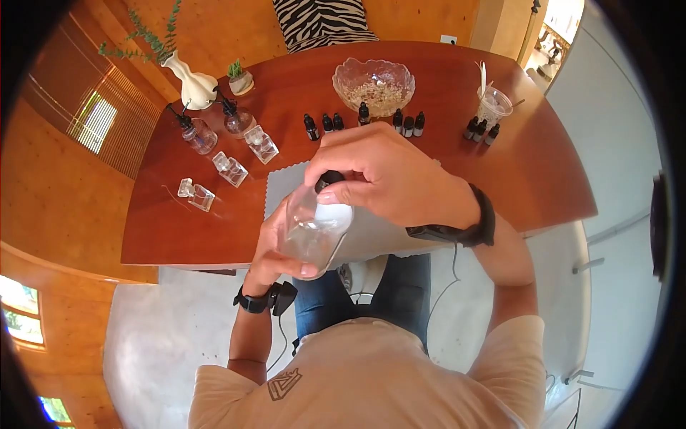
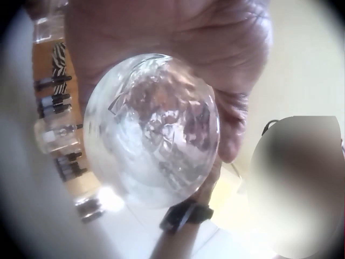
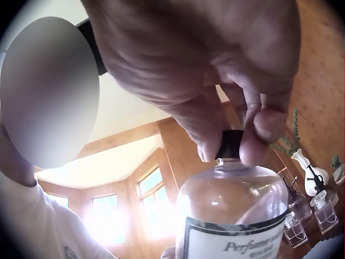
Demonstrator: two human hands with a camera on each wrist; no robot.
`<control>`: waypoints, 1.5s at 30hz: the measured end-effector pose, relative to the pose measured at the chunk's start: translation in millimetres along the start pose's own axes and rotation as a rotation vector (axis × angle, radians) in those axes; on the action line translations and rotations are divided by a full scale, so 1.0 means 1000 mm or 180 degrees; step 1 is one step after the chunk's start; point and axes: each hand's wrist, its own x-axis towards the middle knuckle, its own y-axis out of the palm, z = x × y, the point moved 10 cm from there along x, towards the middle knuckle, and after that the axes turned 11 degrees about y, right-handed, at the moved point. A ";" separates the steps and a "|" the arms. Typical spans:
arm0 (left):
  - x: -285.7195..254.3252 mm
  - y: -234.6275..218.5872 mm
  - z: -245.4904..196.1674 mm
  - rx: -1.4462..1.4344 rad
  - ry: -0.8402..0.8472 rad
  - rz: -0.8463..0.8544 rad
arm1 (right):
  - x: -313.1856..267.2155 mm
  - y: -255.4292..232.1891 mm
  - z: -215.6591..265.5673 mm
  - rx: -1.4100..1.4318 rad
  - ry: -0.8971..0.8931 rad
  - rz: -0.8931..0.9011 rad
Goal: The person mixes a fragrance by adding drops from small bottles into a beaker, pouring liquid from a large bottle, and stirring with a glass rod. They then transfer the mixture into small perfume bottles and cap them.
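Observation:
My left hand [image 1: 270, 247] holds a large clear glass bottle [image 1: 309, 242] above the near edge of the table, tilted in the head view, its fingers and thumb around the body. Clear liquid shows inside. On its side is a white label [image 3: 232, 243] with "Perfume" printed on it. Thumb and fingers of my right hand [image 1: 393, 175] pinch the black cap [image 3: 230, 144], which sits on the bottle's neck. From the left wrist view, the round glass base [image 2: 153, 132] faces the camera, with the left palm [image 2: 167, 32] behind it.
A grey mat [image 1: 286, 182] lies under the hands on the wooden table [image 1: 543, 186]. Several small black bottles [image 1: 311, 127] stand near a glass bowl [image 1: 350, 75] and a plastic cup [image 1: 502, 105]. At left are square glass bottles [image 1: 231, 170], pump bottles [image 1: 200, 136] and a white vase [image 1: 196, 86].

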 end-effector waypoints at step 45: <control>0.084 -0.070 -0.013 0.3799 -0.0028 0.0364 | -0.126 0.049 -0.206 0.1721 0.1912 -0.1742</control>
